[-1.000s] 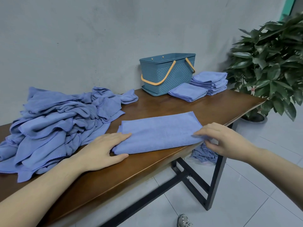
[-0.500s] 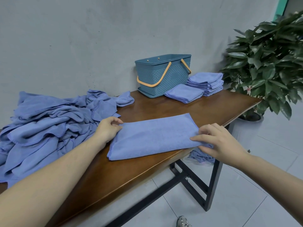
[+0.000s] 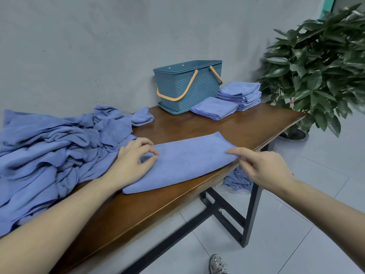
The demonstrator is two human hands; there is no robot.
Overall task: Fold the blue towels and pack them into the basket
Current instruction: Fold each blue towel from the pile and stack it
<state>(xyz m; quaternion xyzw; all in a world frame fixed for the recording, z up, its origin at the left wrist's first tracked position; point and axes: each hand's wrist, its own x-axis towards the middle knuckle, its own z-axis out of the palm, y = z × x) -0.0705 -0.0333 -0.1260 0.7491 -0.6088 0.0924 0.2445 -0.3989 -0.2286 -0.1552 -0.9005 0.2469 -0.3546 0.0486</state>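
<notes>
Now one half-folded towel (image 3: 183,163) lies before one basket (image 3: 189,88); the left hand (image 3: 132,165) and the right hand (image 3: 264,167) each pinch one end in their grip, two folded stacks (image 3: 240,95) beside the basket.

both hands, left hand (image 3: 132,162) and right hand (image 3: 262,168), pinch opposite ends of the half-folded towel (image 3: 187,161) on the table (image 3: 256,125).

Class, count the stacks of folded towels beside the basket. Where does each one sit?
2. A low stack lies right in front of the basket; a taller stack sits to its right, nearer the plant. Anything inside the basket is hidden.
</notes>
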